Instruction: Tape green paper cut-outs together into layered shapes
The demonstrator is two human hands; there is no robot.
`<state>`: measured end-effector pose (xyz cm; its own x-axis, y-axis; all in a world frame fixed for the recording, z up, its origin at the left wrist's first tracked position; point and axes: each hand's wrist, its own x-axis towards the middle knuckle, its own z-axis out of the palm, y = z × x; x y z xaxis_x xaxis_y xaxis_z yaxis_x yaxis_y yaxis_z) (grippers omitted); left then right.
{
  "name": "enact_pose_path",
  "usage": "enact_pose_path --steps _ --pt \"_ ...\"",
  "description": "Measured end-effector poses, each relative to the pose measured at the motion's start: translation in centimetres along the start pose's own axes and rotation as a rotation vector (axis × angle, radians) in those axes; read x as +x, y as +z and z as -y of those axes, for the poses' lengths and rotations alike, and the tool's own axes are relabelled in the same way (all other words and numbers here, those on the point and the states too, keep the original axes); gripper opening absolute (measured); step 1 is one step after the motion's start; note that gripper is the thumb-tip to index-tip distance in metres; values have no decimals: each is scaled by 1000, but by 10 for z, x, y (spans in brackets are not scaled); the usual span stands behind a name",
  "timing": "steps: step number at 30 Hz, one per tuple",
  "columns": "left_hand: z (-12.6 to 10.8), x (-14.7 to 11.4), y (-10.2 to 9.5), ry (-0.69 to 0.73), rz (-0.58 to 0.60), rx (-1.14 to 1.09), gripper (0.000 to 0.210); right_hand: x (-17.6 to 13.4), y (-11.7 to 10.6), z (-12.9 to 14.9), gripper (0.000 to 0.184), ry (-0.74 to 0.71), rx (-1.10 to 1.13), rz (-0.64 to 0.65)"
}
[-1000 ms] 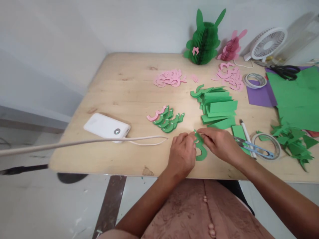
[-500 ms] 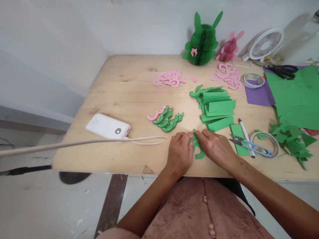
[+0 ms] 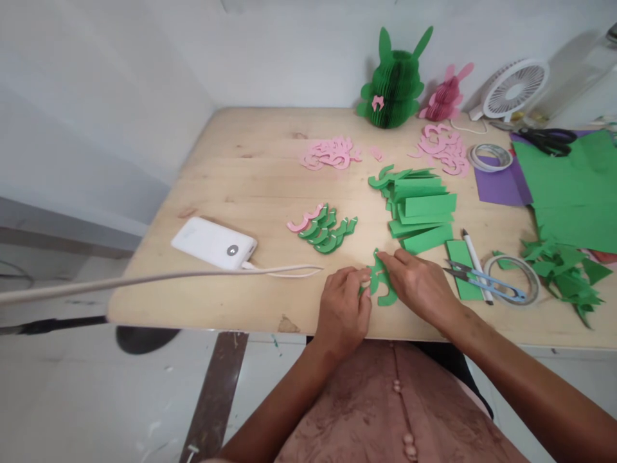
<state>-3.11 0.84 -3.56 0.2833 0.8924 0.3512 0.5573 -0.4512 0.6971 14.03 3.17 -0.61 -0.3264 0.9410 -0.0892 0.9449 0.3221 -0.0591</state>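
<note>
A curved green paper cutout [image 3: 385,292] lies at the table's front, between my two hands and partly covered by them. My left hand [image 3: 343,308] has its fingers bent together at the cutout's left side. From the right, my right hand [image 3: 421,280] pinches the cutout's upper end with thumb and forefinger. Just beyond, several green scalloped cutouts [image 3: 328,241] with small white strips lie overlapped beside a pink one [image 3: 305,218]. Folded green paper strips [image 3: 427,206] are piled farther back.
Blue-handled thread snips [image 3: 501,289], a white pen [image 3: 477,263] and a tape roll [image 3: 535,283] lie right of my hand. A white power bank [image 3: 214,243] with a cable sits left. Paper rabbits [image 3: 393,90], a fan [image 3: 515,90] and black scissors [image 3: 544,140] are behind.
My left hand has drawn slightly left and down, its fingers apart from the right hand's, so more of the green cutout shows. My right hand has shifted slightly right.
</note>
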Motion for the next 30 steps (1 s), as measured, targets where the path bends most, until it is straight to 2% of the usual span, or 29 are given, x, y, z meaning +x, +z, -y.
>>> enact_pose_path --steps 3,10,15,18,21,30 --pt "-1 -3 -1 -73 -2 -130 20 0 -1 0 37 13 43 7" --pt "-11 -1 -9 -440 17 -685 12 -9 1 -6 28 132 671 -205" --pt "-18 4 -14 -616 46 -969 13 -17 -5 9 24 192 932 -182" --pt "-19 5 -15 -638 52 -1012 14 -18 -9 19 24 206 1106 -93" --pt "-21 5 -15 -599 47 -956 13 -17 -13 24 24 228 1208 -23" --pt "-22 7 -17 -676 52 -986 15 -20 -4 24 15 290 1317 -63"
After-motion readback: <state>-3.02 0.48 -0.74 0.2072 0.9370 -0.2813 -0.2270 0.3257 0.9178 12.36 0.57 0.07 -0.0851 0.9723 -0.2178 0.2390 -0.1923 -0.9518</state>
